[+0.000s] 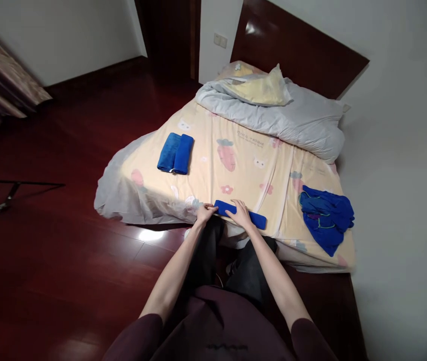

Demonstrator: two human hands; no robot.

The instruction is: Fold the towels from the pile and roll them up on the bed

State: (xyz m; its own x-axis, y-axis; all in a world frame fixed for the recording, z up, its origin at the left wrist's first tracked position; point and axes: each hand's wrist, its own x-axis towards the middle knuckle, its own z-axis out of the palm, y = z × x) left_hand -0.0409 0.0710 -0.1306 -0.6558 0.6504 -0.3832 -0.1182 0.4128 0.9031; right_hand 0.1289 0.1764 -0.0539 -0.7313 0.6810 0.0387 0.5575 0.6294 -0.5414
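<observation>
A long, narrow folded blue cloth (257, 220) lies along the near edge of the bed. My left hand (206, 212) is at its left end, with thumb and fingers pinched together on the cloth. Across its middle rests my right hand (240, 213), fingers spread on top. Farther back on the left, two blue folded cloths (176, 153) lie side by side. A crumpled blue cloth heap (326, 218) with thin green edging sits near the right side of the bed.
The bed (198, 125) has a cream patterned sheet. A grey-white quilt (303, 118) and a pale yellow pillow (262, 89) lie by the dark headboard (292, 45). On the left stand a black metal stand (5, 203) and a curtain (3, 75).
</observation>
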